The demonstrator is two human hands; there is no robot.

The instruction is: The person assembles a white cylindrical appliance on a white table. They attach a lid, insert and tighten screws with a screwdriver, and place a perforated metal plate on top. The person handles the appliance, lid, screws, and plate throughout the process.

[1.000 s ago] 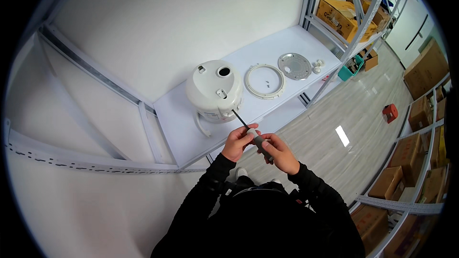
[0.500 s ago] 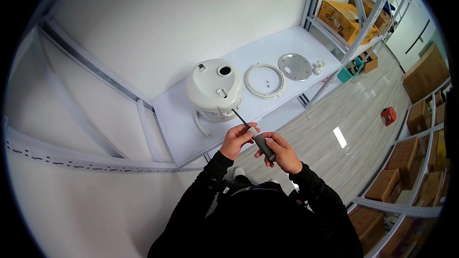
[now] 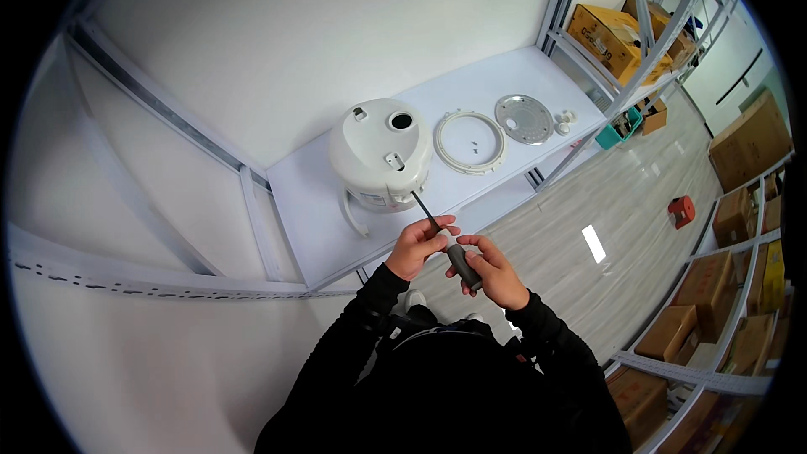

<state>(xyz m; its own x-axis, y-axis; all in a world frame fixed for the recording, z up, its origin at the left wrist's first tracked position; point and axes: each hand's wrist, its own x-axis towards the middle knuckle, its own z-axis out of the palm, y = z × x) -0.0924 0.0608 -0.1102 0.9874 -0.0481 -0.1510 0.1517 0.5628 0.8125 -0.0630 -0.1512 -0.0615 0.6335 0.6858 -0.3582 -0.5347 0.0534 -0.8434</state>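
A white domed appliance that looks like a rice cooker [image 3: 374, 147] stands upright on the white table, with a round hole in its top. A screwdriver [image 3: 464, 265] with a grey handle points at the front of its lower side; whether the tip sits in a screw is too small to tell. My left hand [image 3: 412, 248] pinches the screwdriver near its pale collar, where the shaft begins. Around the grey handle, the fingers of my right hand [image 3: 498, 271] are closed. A curved white handle [image 3: 353, 214] shows at the appliance's left front.
Right of the appliance lie a white ring [image 3: 471, 168] with small screws inside it, a round metal plate [image 3: 524, 119] and small white parts [image 3: 567, 122]. Shelves with cardboard boxes [image 3: 706, 282] line the right side. A red object [image 3: 682, 211] is on the floor.
The view has shifted slightly. The screwdriver's handle is a little more upright in the picture, its tip still at the appliance's side. Both hands keep their hold.
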